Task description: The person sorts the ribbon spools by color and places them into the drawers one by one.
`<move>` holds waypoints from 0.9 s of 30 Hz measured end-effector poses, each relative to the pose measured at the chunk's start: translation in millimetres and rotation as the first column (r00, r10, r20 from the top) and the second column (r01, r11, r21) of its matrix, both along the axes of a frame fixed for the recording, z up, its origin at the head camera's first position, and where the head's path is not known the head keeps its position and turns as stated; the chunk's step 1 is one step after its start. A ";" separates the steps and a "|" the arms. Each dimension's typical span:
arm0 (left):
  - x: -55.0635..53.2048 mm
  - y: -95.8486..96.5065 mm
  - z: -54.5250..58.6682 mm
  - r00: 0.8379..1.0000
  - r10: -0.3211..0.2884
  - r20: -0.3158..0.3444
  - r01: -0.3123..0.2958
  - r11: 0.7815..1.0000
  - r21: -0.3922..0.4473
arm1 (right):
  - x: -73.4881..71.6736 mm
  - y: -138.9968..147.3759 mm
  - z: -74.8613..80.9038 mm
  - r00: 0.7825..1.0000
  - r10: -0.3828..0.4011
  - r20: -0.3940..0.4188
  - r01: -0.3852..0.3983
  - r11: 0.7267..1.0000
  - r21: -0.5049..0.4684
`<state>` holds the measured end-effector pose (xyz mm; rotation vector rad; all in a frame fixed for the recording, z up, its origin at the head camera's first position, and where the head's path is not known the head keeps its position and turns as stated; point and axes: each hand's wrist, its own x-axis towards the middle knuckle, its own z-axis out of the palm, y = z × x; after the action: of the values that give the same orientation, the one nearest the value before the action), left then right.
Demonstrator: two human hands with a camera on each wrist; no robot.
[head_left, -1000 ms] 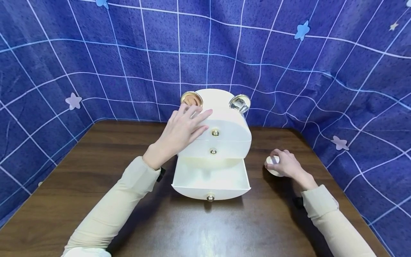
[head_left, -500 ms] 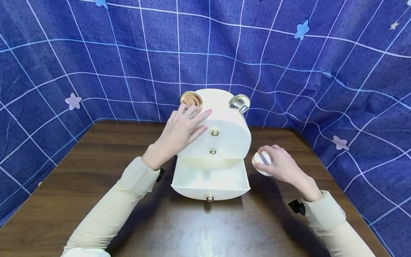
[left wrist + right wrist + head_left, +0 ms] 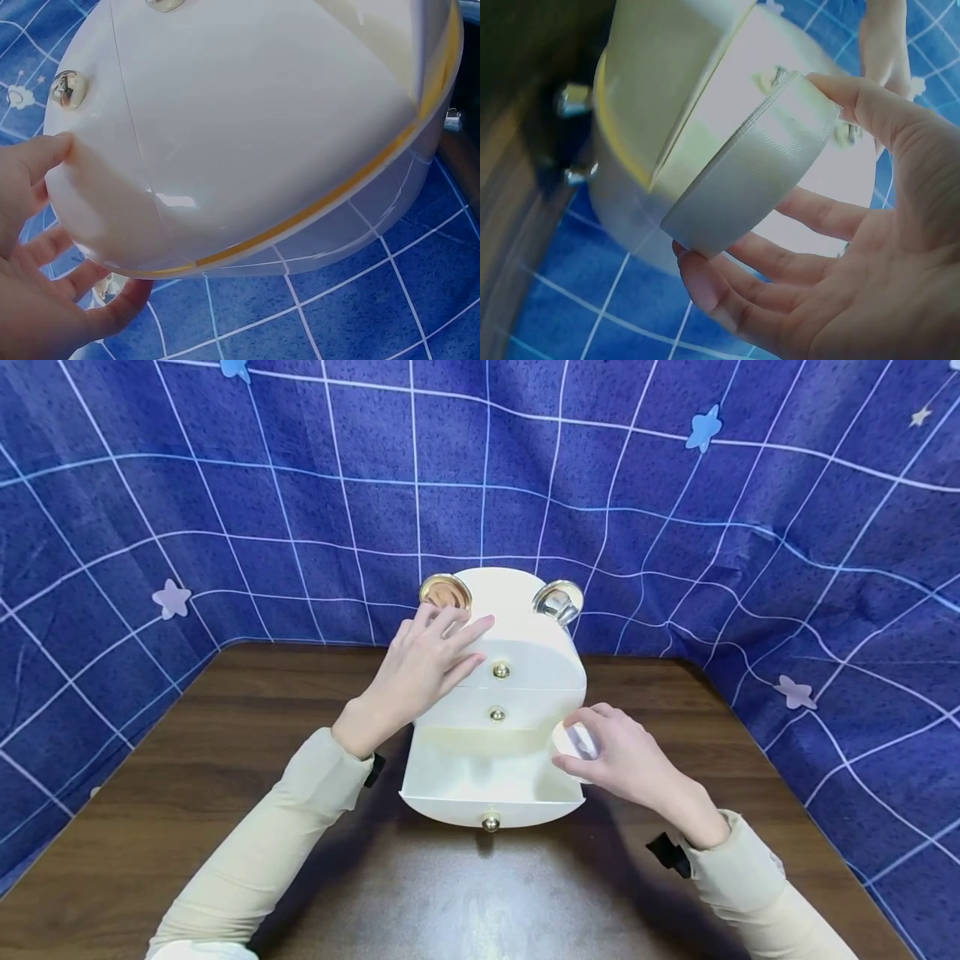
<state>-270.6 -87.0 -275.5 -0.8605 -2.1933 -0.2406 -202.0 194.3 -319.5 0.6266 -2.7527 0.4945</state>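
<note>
A small white drawer cabinet (image 3: 517, 706) with round gold-rimmed ears stands on the table, its bottom drawer (image 3: 487, 768) pulled out. At its upper left my left hand (image 3: 416, 672) rests with spread fingers. In the left wrist view the thumb (image 3: 54, 154) touches the front face, and the other fingers reach round the edge. My right hand (image 3: 626, 756) grips a round white roll (image 3: 576, 742), held above the drawer's right side. Its shiny, finely ribbed outer band, like satin ribbon, faces the right wrist view, where the roll (image 3: 757, 169) sits between thumb and fingertips.
Two closed drawers with round metal knobs (image 3: 501, 670) sit above the pulled-out one. The brown wooden table (image 3: 480, 893) runs up to a blue gridded cloth (image 3: 360, 510) with stars, which hangs behind and at the sides.
My right hand has lifted the roll from the table at the right and carried it left to the drawer's right side. The left hand and the cabinet have stayed put.
</note>
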 end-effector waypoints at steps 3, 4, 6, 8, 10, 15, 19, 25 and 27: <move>0.3 -0.1 -0.2 1.000 0.003 -0.001 -0.003 1.000 0.000 | 1.9 -10.9 -2.2 1.000 0.007 -0.001 -0.007 1.000 0.018; 0.4 -0.2 -0.2 1.000 0.004 -0.001 -0.004 1.000 -0.001 | 2.4 -14.8 -2.9 1.000 0.011 -0.003 -0.011 1.000 0.022; 0.3 -0.4 -0.1 1.000 0.005 0.000 -0.005 1.000 0.000 | 3.1 -21.9 -4.8 1.000 0.021 -0.010 -0.021 0.999 0.031; 0.3 -0.3 -0.4 1.000 0.004 0.002 -0.004 1.000 0.002 | 3.1 -28.6 -7.2 0.999 0.032 -0.021 -0.032 0.999 0.040; 0.0 -0.4 -1.2 1.000 0.003 0.002 -0.003 1.000 0.002 | 3.3 -34.9 -9.7 0.998 0.044 -0.034 -0.043 0.998 0.046; -0.6 -0.6 -3.1 1.000 -0.002 -0.011 0.002 1.000 0.005 | 4.4 -50.0 -14.4 0.995 0.078 -0.063 -0.074 0.995 0.065; -0.3 -0.5 -3.0 1.000 0.000 -0.011 0.000 1.000 0.004 | 3.4 -59.9 -18.7 0.987 0.116 -0.108 -0.109 0.992 0.071; -0.7 -0.5 -2.9 1.000 0.002 -0.010 -0.002 1.000 0.006 | 3.0 -66.4 -28.5 0.956 0.204 -0.211 -0.201 0.979 0.036; -0.5 -0.9 -3.0 1.000 0.003 -0.013 -0.003 1.000 0.007 | 9.3 -66.7 -30.6 0.951 0.211 -0.225 -0.219 0.976 -0.007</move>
<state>-271.1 -87.8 -278.5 -0.8528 -2.1804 -0.2412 -192.8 127.6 -350.1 0.9212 -2.4738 0.4814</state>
